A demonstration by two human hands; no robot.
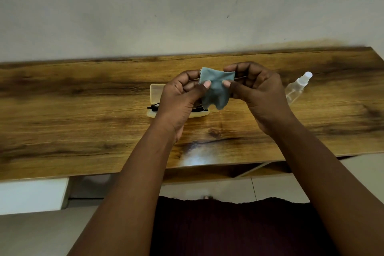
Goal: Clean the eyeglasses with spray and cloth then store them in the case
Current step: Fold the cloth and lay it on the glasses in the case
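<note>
A blue-grey cloth [216, 87] is pinched between both thumbs and fingers, held up above the table. My left hand [180, 97] grips its left edge and my right hand [257, 91] grips its right edge. Behind and below my left hand an open cream case [155, 91] lies on the table. The black eyeglasses [153, 107] rest in it and are mostly hidden by my left hand and the cloth. A clear spray bottle [297, 86] with a white cap lies to the right of my right hand, untouched.
The wooden table [83, 110] runs the full width, with a pale wall right behind its far edge. Its near edge is just in front of my body. A white unit [33, 195] stands below it at the left.
</note>
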